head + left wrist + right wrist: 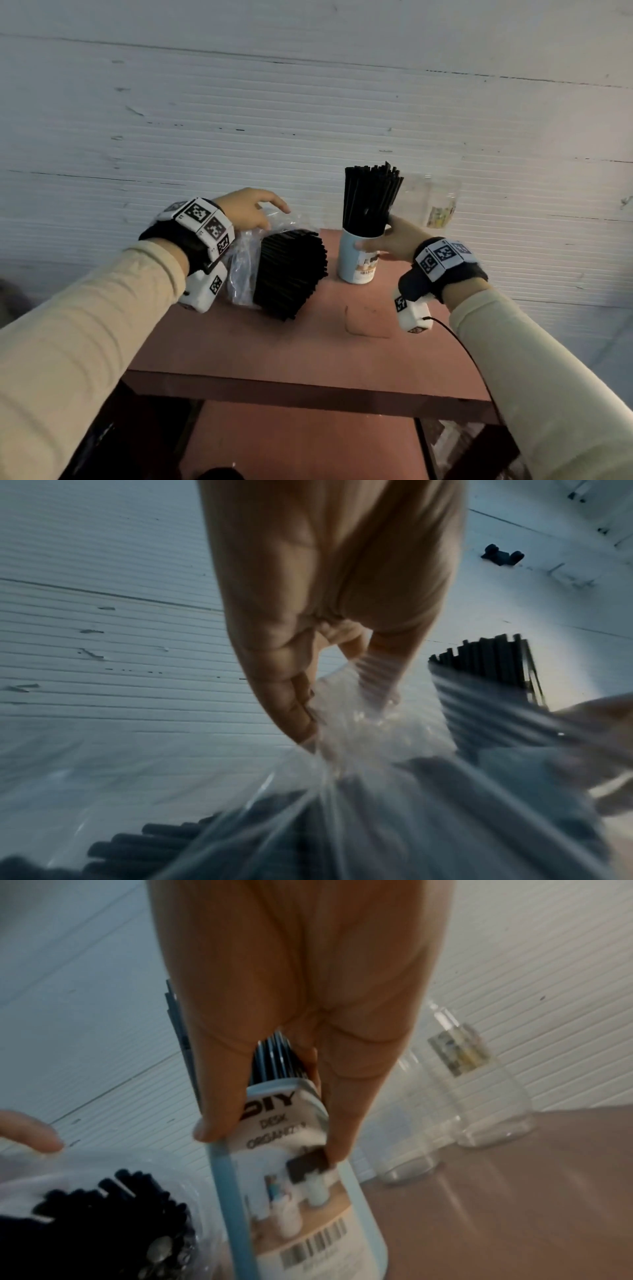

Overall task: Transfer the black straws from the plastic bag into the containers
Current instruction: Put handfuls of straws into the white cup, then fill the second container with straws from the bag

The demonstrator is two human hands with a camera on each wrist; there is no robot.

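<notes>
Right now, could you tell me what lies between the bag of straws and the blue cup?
Only bare table between bag and blue cup, in the head view.

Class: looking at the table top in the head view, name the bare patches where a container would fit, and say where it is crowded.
Free: the near half of the table, between the bag of straws, the right hand and the front edge. Crowded: the far edge, where the left hand holds the bag beside the filled blue container and clear containers.

Dim, cool light — blurred, edge-warped wrist views
</notes>
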